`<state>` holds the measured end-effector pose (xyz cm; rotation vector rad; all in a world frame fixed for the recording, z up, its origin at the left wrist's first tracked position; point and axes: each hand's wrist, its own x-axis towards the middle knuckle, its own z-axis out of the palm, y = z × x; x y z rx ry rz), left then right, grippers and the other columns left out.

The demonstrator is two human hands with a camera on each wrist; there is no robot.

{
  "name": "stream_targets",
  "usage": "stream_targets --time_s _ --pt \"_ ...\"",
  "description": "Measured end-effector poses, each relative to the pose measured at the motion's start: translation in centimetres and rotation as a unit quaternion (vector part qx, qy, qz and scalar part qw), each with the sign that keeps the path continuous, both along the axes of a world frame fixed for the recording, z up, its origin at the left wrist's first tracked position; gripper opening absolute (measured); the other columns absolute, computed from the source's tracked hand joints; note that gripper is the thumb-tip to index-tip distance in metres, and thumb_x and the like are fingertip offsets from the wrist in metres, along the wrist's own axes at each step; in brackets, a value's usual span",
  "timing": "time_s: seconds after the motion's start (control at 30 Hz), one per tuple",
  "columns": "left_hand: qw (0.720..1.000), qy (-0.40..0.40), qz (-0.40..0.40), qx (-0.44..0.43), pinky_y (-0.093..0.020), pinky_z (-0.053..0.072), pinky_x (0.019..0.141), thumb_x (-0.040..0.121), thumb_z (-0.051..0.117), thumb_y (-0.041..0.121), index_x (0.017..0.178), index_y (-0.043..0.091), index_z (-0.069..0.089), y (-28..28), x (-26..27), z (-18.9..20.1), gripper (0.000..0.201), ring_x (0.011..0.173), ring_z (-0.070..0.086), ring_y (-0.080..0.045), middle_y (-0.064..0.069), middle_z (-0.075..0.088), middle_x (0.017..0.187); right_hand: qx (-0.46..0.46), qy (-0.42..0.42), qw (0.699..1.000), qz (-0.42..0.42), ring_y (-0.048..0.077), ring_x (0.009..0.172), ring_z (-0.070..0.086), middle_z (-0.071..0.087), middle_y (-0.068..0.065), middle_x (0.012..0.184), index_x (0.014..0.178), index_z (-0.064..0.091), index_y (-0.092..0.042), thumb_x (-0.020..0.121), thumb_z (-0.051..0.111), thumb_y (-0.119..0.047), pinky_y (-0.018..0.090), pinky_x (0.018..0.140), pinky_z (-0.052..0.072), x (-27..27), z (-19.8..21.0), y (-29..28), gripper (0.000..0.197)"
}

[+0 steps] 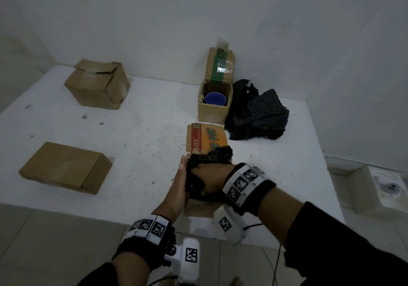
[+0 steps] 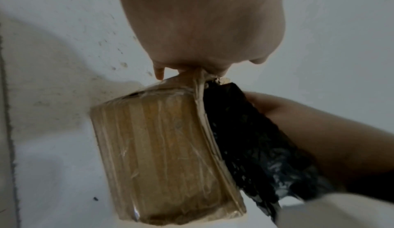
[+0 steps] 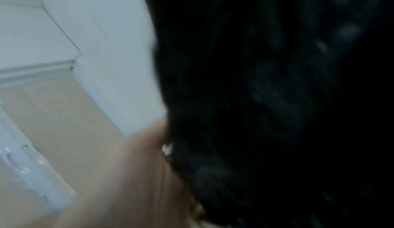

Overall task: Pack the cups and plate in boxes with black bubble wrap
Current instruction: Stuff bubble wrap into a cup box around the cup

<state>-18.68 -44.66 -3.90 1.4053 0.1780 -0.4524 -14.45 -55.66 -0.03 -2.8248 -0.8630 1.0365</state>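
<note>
White walls enclose a white table (image 1: 136, 131) whose top is speckled with dark marks; tiled floor (image 1: 44, 241) shows at its near edge.

At the near edge stands an open printed box (image 1: 206, 138), its far flap raised with orange and red print facing us. Our left hand (image 1: 176, 188) lies flat against the box's left side, fingers straight and together; it grasps nothing. In the left wrist view the fingertips (image 2: 158, 74) touch the box's upper edge, and the taped cardboard wall (image 2: 162, 156) fills the middle of that frame.

Our right hand (image 1: 209, 179) is curled over a wad of black bubble wrap (image 1: 209, 156) and holds it down in the box opening. Any cup under the wrap is hidden. The right wrist view is blurred and mostly filled by the dark wrap (image 3: 266, 97).

Further back, a second open box (image 1: 213, 109) stands with its flap upright against the wall. A blue cup (image 1: 215, 99) sits upright inside it. Just to its right, touching it, lies a loose heap of black bubble wrap (image 1: 258, 114).

On the left half of the table:
- a closed box (image 1: 97, 87) at the far corner, top flaps roughly folded;
- a flat closed box (image 1: 64, 167) nearer us, well apart from it.
</note>
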Motion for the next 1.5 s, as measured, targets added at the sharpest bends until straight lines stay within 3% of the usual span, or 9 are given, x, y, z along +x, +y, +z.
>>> stream_targets --time_s 0.2,0.43,0.77,0.87,1.0,1.13,1.23,1.33,1.5 --pt "1.000 -0.009 0.010 0.009 -0.023 0.023 0.103 0.099 0.009 0.045 0.147 0.034 0.009 -0.2 -0.1 -0.7 0.050 0.125 0.022 0.001 0.009 0.016 0.153 -0.083 -0.028 0.993 0.080 0.034 0.116 0.050 0.035 0.013 0.142 0.148 0.022 -0.023 0.091 0.056 -0.023 0.044 0.092 0.047 0.1 1.1 -2.6 0.066" --pt "1.000 -0.023 0.011 0.004 -0.023 0.027 0.102 0.097 0.011 0.046 0.147 0.035 0.010 -0.4 0.0 -1.2 0.051 0.126 0.025 0.000 0.018 0.025 0.135 -0.101 -0.139 0.983 0.069 0.032 0.115 0.048 0.033 0.017 0.139 0.147 0.015 -0.020 0.090 0.057 -0.033 0.039 0.090 0.042 -1.6 -2.3 -2.3 0.072" --pt "0.997 -0.056 -0.002 0.056 -0.036 0.017 0.116 0.082 0.016 0.062 0.145 0.041 0.006 0.1 0.2 -2.2 0.066 0.141 0.014 -0.009 0.013 0.014 0.153 0.041 -0.073 0.996 -0.032 0.035 0.101 0.056 0.053 0.017 0.119 0.133 0.047 -0.012 0.090 0.055 -0.018 0.039 0.080 0.048 -2.1 -0.3 -2.0 0.044" --pt "0.997 -0.060 0.001 0.048 -0.039 0.018 0.117 0.088 0.018 0.066 0.145 0.041 0.007 0.2 0.3 -2.4 0.063 0.140 0.017 -0.008 0.013 0.015 0.153 0.098 -0.144 0.981 -0.085 0.029 0.106 0.054 0.057 0.013 0.117 0.119 0.058 -0.006 0.088 0.053 -0.011 0.033 0.078 0.044 -2.9 1.1 -1.8 0.032" --pt "0.998 -0.057 -0.001 0.025 -0.033 0.025 0.112 0.088 0.019 0.063 0.145 0.040 0.007 0.1 0.2 -2.3 0.063 0.134 0.023 -0.005 0.010 0.017 0.153 0.104 -0.173 0.964 -0.175 0.035 0.141 0.015 0.014 0.021 0.153 0.145 0.024 -0.004 0.088 0.058 -0.024 0.041 0.113 0.022 -4.9 -0.5 -0.9 0.070" --pt "0.997 -0.071 -0.016 0.034 -0.031 0.019 0.113 0.059 0.026 0.094 0.139 0.051 0.008 0.3 0.2 -2.2 0.092 0.137 0.018 -0.002 0.023 0.018 0.145 0.036 -0.098 0.966 -0.236 0.036 0.144 -0.012 -0.016 0.023 0.154 0.149 0.000 -0.004 0.099 0.036 -0.033 0.043 0.118 0.000 -5.4 -3.4 0.0 0.068" --pt "0.997 -0.064 -0.023 0.035 -0.033 0.016 0.115 0.049 0.027 0.098 0.144 0.044 0.006 0.3 0.4 -2.6 0.111 0.138 0.016 -0.002 0.022 0.013 0.149 -0.002 -0.018 0.966 -0.258 0.035 0.144 -0.012 -0.016 0.021 0.155 0.149 -0.006 -0.008 0.100 0.030 -0.039 0.044 0.118 0.002 -4.6 -3.8 0.0 0.069" --pt "0.998 -0.058 -0.026 0.029 -0.045 0.017 0.118 0.057 0.027 0.091 0.144 0.045 0.006 0.3 0.5 -2.5 0.101 0.141 0.017 -0.008 0.013 0.012 0.156 -0.031 0.004 0.964 -0.266 0.033 0.144 -0.006 -0.009 0.018 0.156 0.149 -0.003 -0.012 0.096 0.036 -0.046 0.044 0.117 0.007 -3.6 -3.9 0.3 0.074" --pt "0.995 -0.072 -0.047 0.051 -0.039 0.014 0.118 0.063 0.023 0.086 0.141 0.046 0.002 0.6 0.4 -2.2 0.091 0.139 0.012 -0.002 0.017 0.008 0.153 -0.005 -0.001 0.959 -0.284 0.036 0.133 0.025 0.021 0.019 0.145 0.143 0.018 -0.014 0.090 0.050 -0.040 0.045 0.107 0.030 -2.9 -3.1 0.2 0.067"
